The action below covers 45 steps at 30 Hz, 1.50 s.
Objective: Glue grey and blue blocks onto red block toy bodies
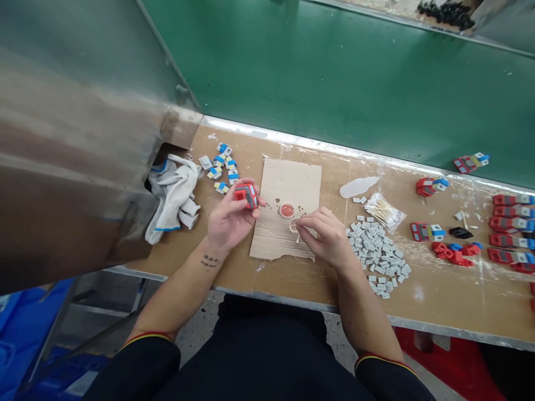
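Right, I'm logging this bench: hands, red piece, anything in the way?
Left hand gripping red-and-grey piece. Right hand pinching swab. No blockage seen; dish of reddish liquid between hands.

One held block (246,196), one dish (287,203), one loose cardboard sheet (292,177), leftmost pieces (219,160) perhaps seven

Head cam; fwd/down; above bench (443,295)
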Available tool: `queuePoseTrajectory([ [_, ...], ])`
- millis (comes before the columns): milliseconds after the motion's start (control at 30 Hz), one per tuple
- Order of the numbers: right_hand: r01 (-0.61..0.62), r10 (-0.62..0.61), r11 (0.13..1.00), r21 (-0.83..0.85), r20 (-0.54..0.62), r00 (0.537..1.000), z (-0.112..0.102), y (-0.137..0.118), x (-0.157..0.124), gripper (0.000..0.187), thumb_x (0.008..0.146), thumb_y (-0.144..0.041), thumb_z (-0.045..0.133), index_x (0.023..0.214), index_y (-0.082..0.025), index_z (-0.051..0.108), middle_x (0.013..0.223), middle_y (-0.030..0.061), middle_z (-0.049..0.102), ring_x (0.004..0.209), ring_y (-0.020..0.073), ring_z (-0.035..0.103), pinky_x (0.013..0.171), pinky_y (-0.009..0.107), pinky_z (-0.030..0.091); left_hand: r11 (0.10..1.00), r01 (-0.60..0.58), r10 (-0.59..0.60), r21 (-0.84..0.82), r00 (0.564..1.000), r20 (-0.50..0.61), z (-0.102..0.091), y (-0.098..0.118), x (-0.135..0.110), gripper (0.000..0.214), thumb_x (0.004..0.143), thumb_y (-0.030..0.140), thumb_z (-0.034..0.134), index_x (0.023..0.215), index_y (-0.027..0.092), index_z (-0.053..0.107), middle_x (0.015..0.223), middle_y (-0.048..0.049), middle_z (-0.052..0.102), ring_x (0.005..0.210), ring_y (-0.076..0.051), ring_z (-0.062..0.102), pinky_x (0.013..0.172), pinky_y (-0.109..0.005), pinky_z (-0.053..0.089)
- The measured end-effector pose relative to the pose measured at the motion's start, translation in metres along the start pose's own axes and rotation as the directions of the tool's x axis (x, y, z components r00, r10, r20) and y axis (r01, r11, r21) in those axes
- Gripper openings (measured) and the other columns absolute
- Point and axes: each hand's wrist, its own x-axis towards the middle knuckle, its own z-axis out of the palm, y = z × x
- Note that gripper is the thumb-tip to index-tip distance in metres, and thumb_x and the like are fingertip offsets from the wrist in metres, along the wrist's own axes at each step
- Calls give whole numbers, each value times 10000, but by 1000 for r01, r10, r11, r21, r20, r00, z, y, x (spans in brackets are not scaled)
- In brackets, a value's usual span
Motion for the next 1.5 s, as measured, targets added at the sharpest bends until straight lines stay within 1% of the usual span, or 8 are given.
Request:
queuePoseTrajectory([
  [67,-1,1,1000,-1,4,1000,0,0,0,147,985,-104,660,975,-247,695,801,13,777,693,164,670,655,318,534,999,-29,28,35,999,30,-2,-2,0,482,663,194,980,1073,221,728,958,3,715,837,-130,738,651,-175,593],
  [167,-20,19,999,31,20,1000,-1,0,0,153,975,-96,662,973,-245,696,809,13,782,698,163,671,654,308,539,988,-126,118,94,989,91,-5,-6,2,502,673,258,1011,1082,239,719,967,-1,745,897,-155,766,727,-213,636],
  [333,-19,15,998,56,71,997,-6,1,-1,189,949,-68,658,968,-252,697,846,6,806,702,160,684,668,306,556,919,-308,255,247,940,225,-8,-9,1,523,686,344,1018,1038,240,645,941,-13,815,769,-175,791,713,-281,672],
  [500,-2,1,1000,13,99,995,-13,4,-3,163,969,-99,652,969,-250,715,869,20,821,717,169,700,665,318,555,833,-400,285,382,902,324,-5,-9,-9,496,773,319,965,1071,244,576,1049,-56,850,806,-201,827,720,-292,694],
  [700,8,-4,997,-71,67,998,-18,6,-4,159,960,-92,667,928,-243,705,819,22,804,661,161,659,619,304,543,730,-471,291,496,870,398,-7,-13,-15,359,853,231,884,1172,200,723,1117,-116,836,1032,-224,827,842,-252,682],
  [1133,-25,26,1000,-12,68,997,-17,2,-2,163,976,-101,661,931,-251,704,849,21,817,714,163,706,627,315,549,565,-591,370,576,806,463,-16,-18,-17,341,816,196,889,1141,192,785,1047,-107,852,825,-189,828,793,-254,688],
  [1333,-82,82,997,-9,102,991,-19,4,-5,156,983,-138,662,934,-264,739,858,18,823,711,174,721,644,338,573,631,-469,268,618,879,394,-14,-18,-11,395,850,227,872,1219,201,734,1195,-114,809,1041,-219,797,899,-283,659],
  [1500,-95,93,995,12,103,990,-20,4,-6,150,986,-140,670,920,-262,727,877,15,827,722,167,728,631,330,559,700,-368,141,612,911,387,-13,-13,-11,413,903,227,818,1290,213,673,1254,-109,750,1123,-215,735,994,-302,604],
])
